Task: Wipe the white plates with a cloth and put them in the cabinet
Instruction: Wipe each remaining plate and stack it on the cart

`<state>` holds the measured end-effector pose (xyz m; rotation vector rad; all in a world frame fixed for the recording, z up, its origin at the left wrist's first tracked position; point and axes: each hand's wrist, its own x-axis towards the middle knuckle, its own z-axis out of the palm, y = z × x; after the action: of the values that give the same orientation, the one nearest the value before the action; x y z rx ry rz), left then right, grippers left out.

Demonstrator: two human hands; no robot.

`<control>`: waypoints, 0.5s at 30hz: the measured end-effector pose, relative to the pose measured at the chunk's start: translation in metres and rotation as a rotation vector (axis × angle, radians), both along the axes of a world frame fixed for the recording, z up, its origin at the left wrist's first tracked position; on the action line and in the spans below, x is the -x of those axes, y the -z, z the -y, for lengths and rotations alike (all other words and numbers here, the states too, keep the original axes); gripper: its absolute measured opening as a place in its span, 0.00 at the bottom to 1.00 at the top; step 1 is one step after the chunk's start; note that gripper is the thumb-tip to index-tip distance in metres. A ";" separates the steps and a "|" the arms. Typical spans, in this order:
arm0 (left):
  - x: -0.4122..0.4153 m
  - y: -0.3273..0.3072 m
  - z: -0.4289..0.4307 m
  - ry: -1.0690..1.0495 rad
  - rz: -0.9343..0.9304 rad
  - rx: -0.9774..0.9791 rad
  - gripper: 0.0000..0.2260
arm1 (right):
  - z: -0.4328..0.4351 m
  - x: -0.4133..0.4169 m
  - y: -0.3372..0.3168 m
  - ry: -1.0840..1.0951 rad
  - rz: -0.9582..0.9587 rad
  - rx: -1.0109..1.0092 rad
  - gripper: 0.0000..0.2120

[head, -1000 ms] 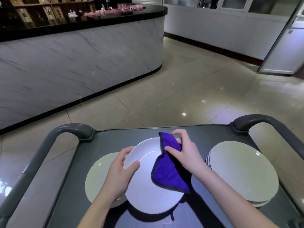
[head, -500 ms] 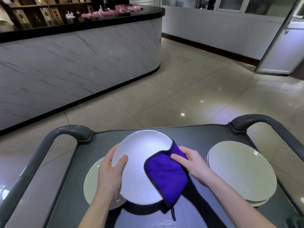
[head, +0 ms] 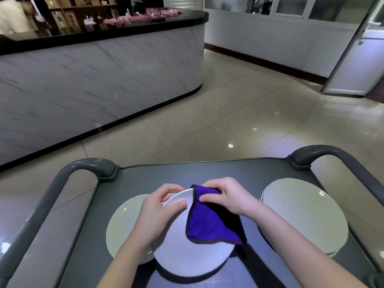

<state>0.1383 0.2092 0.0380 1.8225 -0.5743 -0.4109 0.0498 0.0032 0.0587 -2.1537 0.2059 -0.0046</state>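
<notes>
Person stands at a cart, both hands on one white plate [head: 182,256] held over the middle of the cart top [head: 207,171], nearer the front edge. The plate is tilted, far rim up, near rim low and close to the body. Left hand [head: 158,208] grips the far-left rim, thumb on the face, fingers curled behind. Right hand [head: 230,196] pinches a purple cloth [head: 207,225] over the far-right rim, and the rest of the cloth hangs down across the plate's right half. The two hands are near each other on the top rim, not touching. A single plate [head: 122,225] lies flat by the left edge, partly under the held one. A stack of plates [head: 303,215] sits by the right edge, apart from the right hand. Looks like mid-wipe on the rim. Being round, the plate has no long axis, so only the tilt matters. The single plate is below and left, left hand nearer, probably the set-down spot. No cabinet in view.
</notes>
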 end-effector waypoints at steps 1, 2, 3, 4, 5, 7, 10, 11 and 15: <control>0.000 0.002 -0.003 -0.059 0.005 0.017 0.12 | 0.002 0.003 0.004 0.052 0.023 -0.068 0.04; 0.001 0.004 -0.006 -0.120 0.017 0.025 0.10 | 0.003 0.007 0.008 0.131 0.047 -0.150 0.04; 0.003 0.007 -0.010 -0.179 0.011 0.031 0.10 | 0.004 0.011 0.014 0.231 0.078 -0.255 0.03; 0.008 0.012 -0.014 -0.235 -0.023 0.046 0.10 | 0.003 0.015 0.020 0.340 0.112 -0.389 0.03; 0.013 0.017 -0.016 -0.288 -0.085 0.086 0.10 | 0.001 0.019 0.025 0.434 0.143 -0.537 0.03; 0.022 0.024 -0.014 -0.373 -0.242 0.202 0.10 | -0.004 0.024 0.035 0.524 0.156 -0.742 0.05; 0.023 0.020 -0.007 -0.429 -0.288 0.269 0.11 | -0.007 0.025 0.036 0.471 0.101 -0.667 0.06; 0.020 0.017 -0.006 -0.414 -0.238 0.246 0.12 | -0.006 0.023 0.033 0.439 0.094 -0.592 0.05; 0.000 0.000 -0.015 -0.217 0.028 0.103 0.15 | 0.003 0.008 0.004 0.285 0.095 -0.195 0.09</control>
<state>0.1379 0.2244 0.0382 1.7717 -0.4036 -0.2057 0.0420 0.0006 0.0548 -1.9096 0.4382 -0.2405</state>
